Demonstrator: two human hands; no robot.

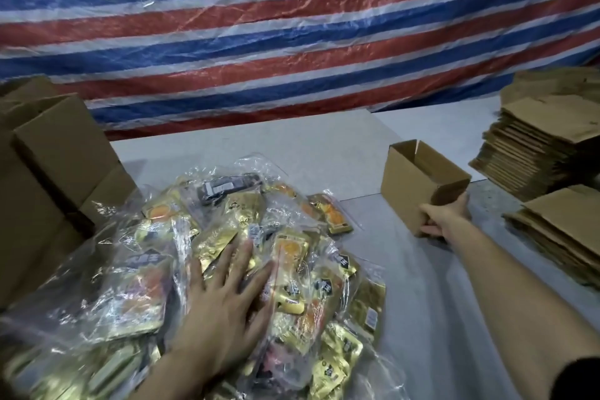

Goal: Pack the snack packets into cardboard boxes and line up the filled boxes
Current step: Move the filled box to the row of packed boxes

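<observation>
One striped sheet hangs behind the grey desk. Dozens of snack packets lie heaped over the desk's near left part, beside big cardboard boxes at its left edge. Flattened cartons are stacked along the right edge. Near them sits one small open box, with nothing showing inside, its near end gripped by the right hand. The left hand lies flat on the heap, fingers spread. Filling looks about to begin: next, the box needs drawing close and some packets gathering.

One open box, two flat-carton stacks
</observation>
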